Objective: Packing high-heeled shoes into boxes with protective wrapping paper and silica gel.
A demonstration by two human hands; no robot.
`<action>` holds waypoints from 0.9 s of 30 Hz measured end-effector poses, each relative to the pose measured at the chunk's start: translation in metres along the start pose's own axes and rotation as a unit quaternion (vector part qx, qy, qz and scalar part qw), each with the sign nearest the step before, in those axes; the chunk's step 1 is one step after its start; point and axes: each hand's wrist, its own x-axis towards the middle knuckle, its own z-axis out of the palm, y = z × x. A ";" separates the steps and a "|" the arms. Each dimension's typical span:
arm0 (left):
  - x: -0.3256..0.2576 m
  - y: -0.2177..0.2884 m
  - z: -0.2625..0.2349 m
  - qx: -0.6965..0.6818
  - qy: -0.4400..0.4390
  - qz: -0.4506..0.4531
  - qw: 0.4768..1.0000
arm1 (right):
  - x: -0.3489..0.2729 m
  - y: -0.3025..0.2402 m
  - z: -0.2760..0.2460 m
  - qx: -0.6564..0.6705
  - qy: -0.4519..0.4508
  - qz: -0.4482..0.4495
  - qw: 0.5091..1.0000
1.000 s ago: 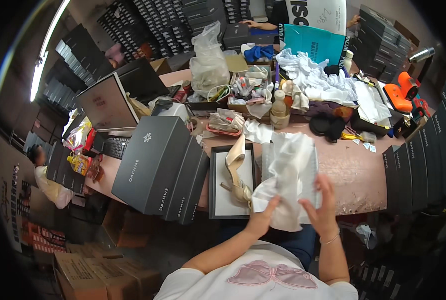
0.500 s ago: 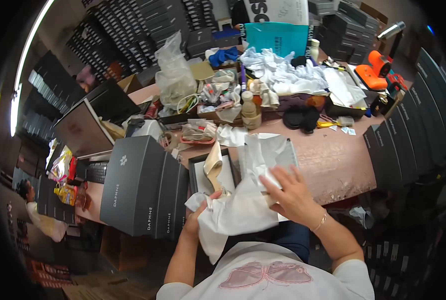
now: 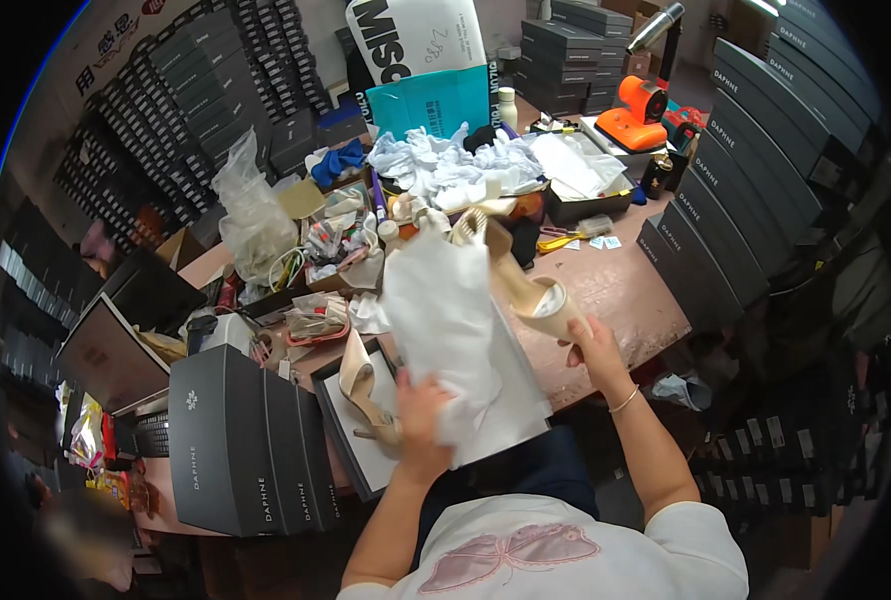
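Pink table [image 3: 621, 300], cluttered | dark boxes [image 3: 756, 170] stacked right | left fingers [image 3: 421, 398] gripping white paper [image 3: 441, 310] | right fingers [image 3: 594, 342] gripping beige shoe [image 3: 558, 314]

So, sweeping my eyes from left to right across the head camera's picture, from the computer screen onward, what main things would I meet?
Computer screen → standing dark boxes → beige shoe in an open box → blurred white sheet → second beige shoe → right hand holding it → tall stack of dark boxes.
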 end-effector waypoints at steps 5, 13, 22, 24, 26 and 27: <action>-0.017 -0.056 0.093 0.090 -0.541 -0.049 0.834 | 0.003 -0.041 -0.017 -0.009 0.023 -0.079 0.997; 0.025 -0.036 -0.023 -0.593 -0.233 -0.472 0.610 | -0.003 -0.069 -0.003 -0.073 -0.400 0.089 0.909; -0.080 0.012 0.010 -0.767 0.029 -0.518 0.377 | -0.045 -0.023 0.131 -0.402 -0.307 -0.429 0.748; -0.075 0.028 0.014 -0.757 0.144 -0.530 0.354 | -0.059 -0.001 0.153 -0.412 -0.266 -0.465 0.737; -0.072 0.036 0.015 -0.671 0.184 -0.601 0.393 | -0.060 0.013 0.159 -0.440 -0.263 -0.465 0.721; -0.069 0.043 0.015 -0.659 0.204 -0.602 0.402 | -0.061 0.019 0.164 -0.428 -0.262 -0.454 0.736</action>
